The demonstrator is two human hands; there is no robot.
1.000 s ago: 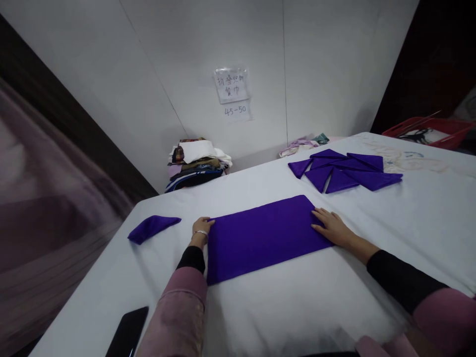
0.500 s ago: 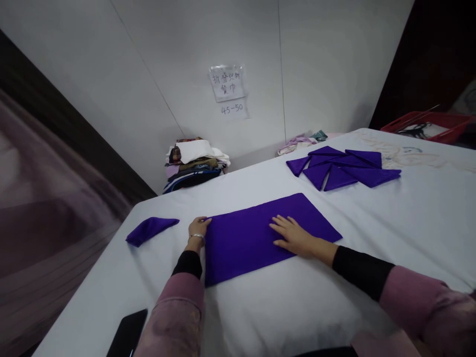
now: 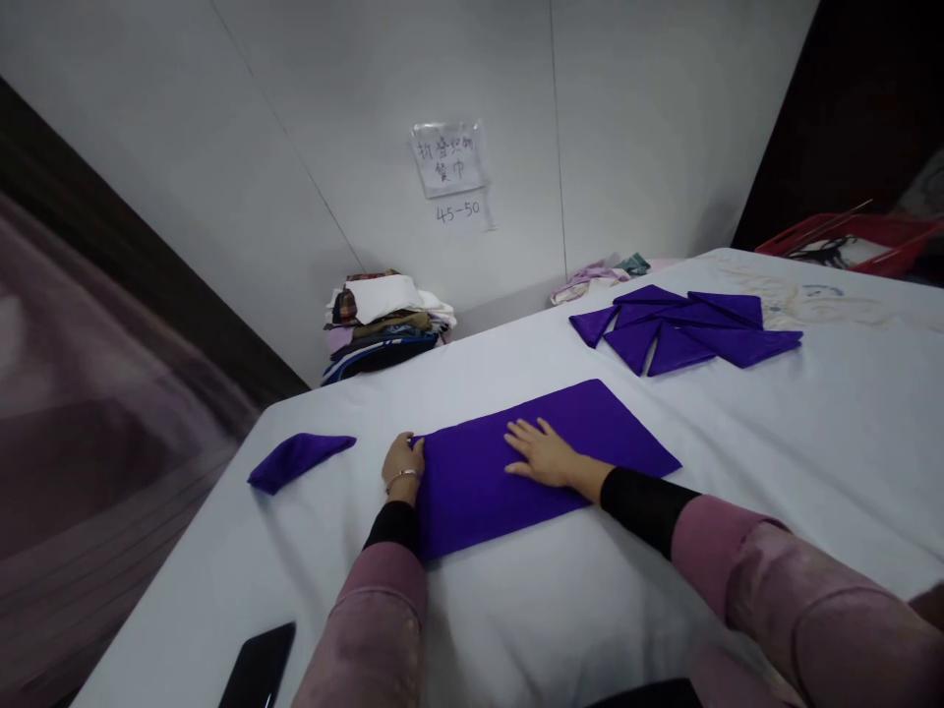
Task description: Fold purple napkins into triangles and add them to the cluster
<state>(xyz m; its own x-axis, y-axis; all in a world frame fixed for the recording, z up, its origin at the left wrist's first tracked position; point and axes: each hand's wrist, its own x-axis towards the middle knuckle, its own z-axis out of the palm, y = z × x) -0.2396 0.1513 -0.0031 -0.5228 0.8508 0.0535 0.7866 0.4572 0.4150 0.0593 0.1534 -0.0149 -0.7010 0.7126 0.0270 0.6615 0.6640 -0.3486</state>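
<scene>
A purple cloth napkin [image 3: 487, 497], folded into a rectangle, lies flat on the white-covered table in front of me. At its far left corner my left hand [image 3: 402, 462] is closed, thumb and fingers pinching the edge. Palm down with fingers spread, my right hand [image 3: 544, 454] rests on the middle of the cloth. Left of my left hand lies a small folded purple napkin [image 3: 301, 460] with pointed ends. Several more folded purple napkins [image 3: 682, 326] lie grouped at the far right, some overlapping.
A black phone [image 3: 258, 667] lies near the front left table edge. Against the wall sit a stack of folded clothes [image 3: 387, 324] and a smaller cloth pile [image 3: 590, 283]. A red basket [image 3: 885, 258] stands beyond the far right edge. A handwritten sign [image 3: 449, 162] hangs on the wall.
My right hand has slid left across the napkin toward its middle. My left hand has shifted slightly right and nearer, still at the napkin's left corner.
</scene>
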